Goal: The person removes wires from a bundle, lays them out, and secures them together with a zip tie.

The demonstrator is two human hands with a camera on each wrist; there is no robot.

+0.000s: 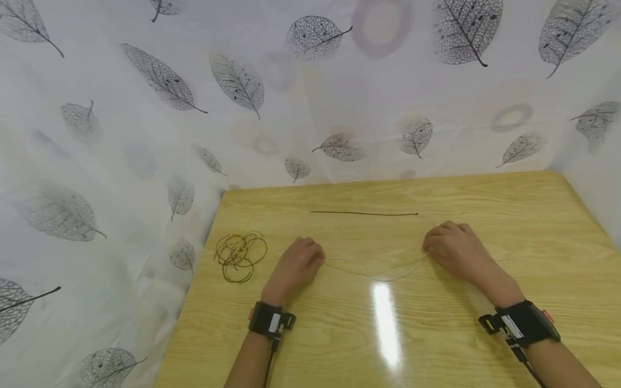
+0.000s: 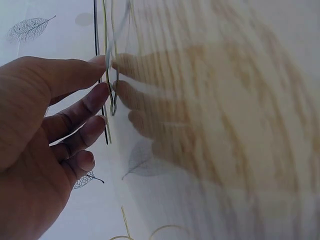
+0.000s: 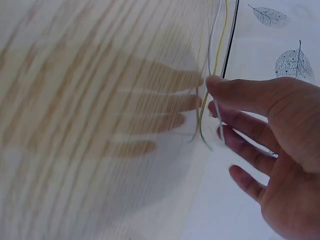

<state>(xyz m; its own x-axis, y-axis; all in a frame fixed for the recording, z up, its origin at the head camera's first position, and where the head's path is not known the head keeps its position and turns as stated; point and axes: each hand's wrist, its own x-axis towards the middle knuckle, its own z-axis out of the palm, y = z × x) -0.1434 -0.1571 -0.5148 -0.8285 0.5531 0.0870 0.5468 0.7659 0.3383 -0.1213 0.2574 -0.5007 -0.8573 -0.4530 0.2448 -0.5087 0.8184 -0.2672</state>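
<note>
A white cord and a thin yellow cord run loosely between my hands, sagging low over the wooden table. My left hand pinches one end of the cords between thumb and index finger; in the left wrist view the short tails hang beside the other fingers. On the other side, my right hand holds the opposite ends between thumb and index finger, with the tails dangling below in the right wrist view. Behind both hands, a straight dark cord lies across the table.
A tangled coil of brown and yellowish cord lies on the table to the left of my left hand. Leaf-patterned sheeting hangs behind the table and on both sides. A bright light reflection shows on the front tabletop.
</note>
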